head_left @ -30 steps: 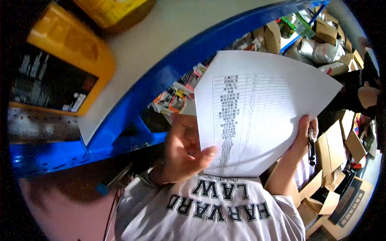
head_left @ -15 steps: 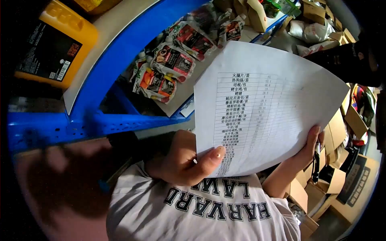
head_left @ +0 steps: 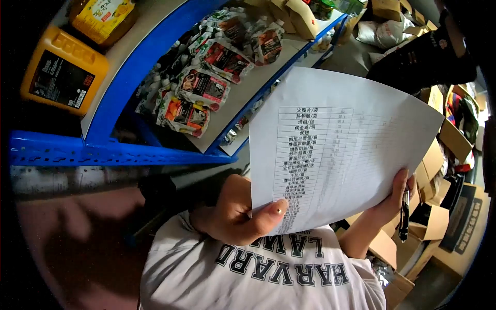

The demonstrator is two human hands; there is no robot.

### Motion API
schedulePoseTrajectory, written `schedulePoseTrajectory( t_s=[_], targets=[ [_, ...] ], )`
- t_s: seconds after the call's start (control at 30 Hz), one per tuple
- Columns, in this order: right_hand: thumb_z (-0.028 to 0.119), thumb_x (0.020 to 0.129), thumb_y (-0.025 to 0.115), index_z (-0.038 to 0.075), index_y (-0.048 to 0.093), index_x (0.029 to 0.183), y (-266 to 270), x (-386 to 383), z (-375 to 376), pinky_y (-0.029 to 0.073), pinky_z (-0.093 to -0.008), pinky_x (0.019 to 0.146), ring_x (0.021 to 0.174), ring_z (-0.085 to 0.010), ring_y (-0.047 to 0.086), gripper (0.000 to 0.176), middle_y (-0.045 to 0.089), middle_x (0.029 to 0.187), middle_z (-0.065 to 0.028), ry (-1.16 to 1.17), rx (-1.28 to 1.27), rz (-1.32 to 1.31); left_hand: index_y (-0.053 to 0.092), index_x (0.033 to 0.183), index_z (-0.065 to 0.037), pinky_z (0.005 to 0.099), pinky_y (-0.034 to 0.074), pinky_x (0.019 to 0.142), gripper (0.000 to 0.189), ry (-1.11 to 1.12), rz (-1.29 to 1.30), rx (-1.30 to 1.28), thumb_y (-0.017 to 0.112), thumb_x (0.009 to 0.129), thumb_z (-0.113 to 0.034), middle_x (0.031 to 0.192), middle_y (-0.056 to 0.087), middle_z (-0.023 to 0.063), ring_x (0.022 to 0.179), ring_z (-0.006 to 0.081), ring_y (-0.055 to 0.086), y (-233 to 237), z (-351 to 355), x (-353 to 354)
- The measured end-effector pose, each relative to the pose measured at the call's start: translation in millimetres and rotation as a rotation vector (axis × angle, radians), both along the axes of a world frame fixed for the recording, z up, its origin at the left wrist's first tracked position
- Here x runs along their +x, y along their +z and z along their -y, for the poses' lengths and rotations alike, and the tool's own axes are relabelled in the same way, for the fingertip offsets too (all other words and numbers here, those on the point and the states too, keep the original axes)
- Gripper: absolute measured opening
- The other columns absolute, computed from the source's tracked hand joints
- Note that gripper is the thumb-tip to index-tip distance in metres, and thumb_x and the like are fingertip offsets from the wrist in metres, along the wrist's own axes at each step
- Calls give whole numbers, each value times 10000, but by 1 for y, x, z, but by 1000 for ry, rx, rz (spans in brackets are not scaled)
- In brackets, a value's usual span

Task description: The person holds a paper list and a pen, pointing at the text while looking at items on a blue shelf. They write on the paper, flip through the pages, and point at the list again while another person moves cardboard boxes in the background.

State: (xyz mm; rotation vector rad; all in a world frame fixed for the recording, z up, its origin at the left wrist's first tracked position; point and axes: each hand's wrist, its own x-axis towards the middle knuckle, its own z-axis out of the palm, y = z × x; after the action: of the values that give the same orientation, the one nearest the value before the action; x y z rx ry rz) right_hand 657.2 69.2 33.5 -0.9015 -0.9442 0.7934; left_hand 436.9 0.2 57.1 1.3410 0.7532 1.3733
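Note:
A white printed sheet [head_left: 356,155], a table of Chinese item names with numbers beside them, is held up in front of my chest. My left hand [head_left: 243,214] grips its lower left corner, thumb on the printed side and fingers behind. On the lower right edge my right hand [head_left: 395,199] pinches the paper and also keeps a black pen [head_left: 404,219], which points downward. The paper bows a little between the two hands. Fingers behind the sheet are hidden.
A blue-framed shelf [head_left: 155,51] on the left carries several spouted pouches [head_left: 206,85]. Beyond its frame stand an orange jug [head_left: 64,70] and a jar with a yellow label [head_left: 101,18]. Open cardboard boxes [head_left: 423,227] crowd the floor at right, with white bags [head_left: 385,33] farther back.
My view has shifted, so the shelf pouches appear farther left and more of the yellow-labelled jar shows. The sheet sits slightly lower in view. Both hands keep their grips.

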Motion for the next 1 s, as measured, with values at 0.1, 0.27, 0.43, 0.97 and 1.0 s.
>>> schedulePoseTrajectory(
  t_s=[0.1,0.27,0.43,0.97,1.0],
  targets=[
    [103,764,496,12,498,721,3,13,4,341,-149,532,565,-56,442,101,504,644,-30,6,-1,17,483,688,49,229,368,503,150,-10,-12,14,425,764,-66,618,522,75,533,86,447,1,-3,11],
    [107,762,501,21,505,737,-2,28,11,340,-156,544,581,-55,433,90,500,650,-24,-9,27,10,470,640,37,232,339,457,166,-28,-31,58,436,762,-70,573,498,66,486,92,425,-1,-10,19],
    [174,801,460,23,495,775,-24,61,22,378,-205,587,631,-87,478,157,514,699,-28,-71,38,-29,458,591,25,235,310,412,196,-34,-74,107,446,761,-74,528,473,56,438,99,403,-8,-17,44],
    [115,800,466,12,511,859,-32,123,48,409,-207,628,702,-112,514,128,546,783,-51,-112,-8,-87,461,541,13,242,240,338,266,-167,-298,134,484,771,-118,419,407,27,346,87,332,10,-40,99],
    [116,801,465,8,510,861,-35,127,47,408,-205,625,696,-110,513,132,546,777,-50,-93,2,-121,472,547,14,242,242,335,263,-163,-326,129,487,771,-123,417,412,27,343,87,333,10,-40,104]
  ],
)
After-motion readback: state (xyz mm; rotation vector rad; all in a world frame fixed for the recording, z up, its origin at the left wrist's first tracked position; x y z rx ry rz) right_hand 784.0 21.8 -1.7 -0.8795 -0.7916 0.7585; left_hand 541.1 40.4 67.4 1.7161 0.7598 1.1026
